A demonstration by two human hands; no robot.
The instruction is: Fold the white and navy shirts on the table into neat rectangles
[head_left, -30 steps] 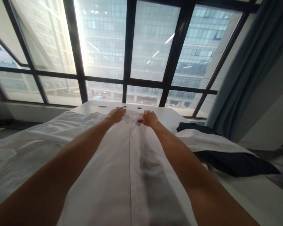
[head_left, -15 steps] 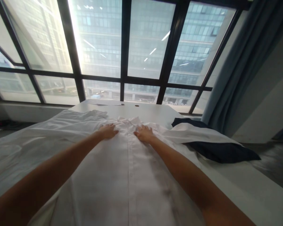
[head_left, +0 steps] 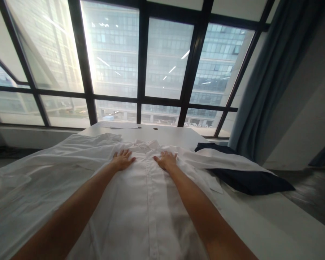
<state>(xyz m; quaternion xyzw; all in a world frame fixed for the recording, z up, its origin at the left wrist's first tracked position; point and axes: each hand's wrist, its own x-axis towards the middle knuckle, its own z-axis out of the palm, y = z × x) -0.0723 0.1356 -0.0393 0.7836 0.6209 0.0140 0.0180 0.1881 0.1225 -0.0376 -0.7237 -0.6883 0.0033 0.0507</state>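
A white button-up shirt (head_left: pixel 132 202) lies front side up, its collar at the far end and its button placket running down the middle toward me. My left hand (head_left: pixel 122 159) rests flat on the upper chest, left of the placket, fingers spread. On the other side of the placket, my right hand (head_left: pixel 165 160) presses on the fabric with its fingers apart. Neither hand grips the cloth. One sleeve (head_left: pixel 222 158) stretches to the right across a dark navy cloth (head_left: pixel 249 180). Some wrinkles show near the collar.
Beneath the shirt is a white table (head_left: pixel 276 220), with a round hole (head_left: pixel 155 129) near its far edge. More white fabric (head_left: pixel 51 155) spreads over the left side. Framed windows (head_left: pixel 165 57) stand behind the table, and a blue-grey curtain (head_left: pixel 268 83) hangs at right.
Both hands have flattened and their fingers have spread more on the shirt's chest. The view has tilted slightly upward, so the table and shirt appear lower.
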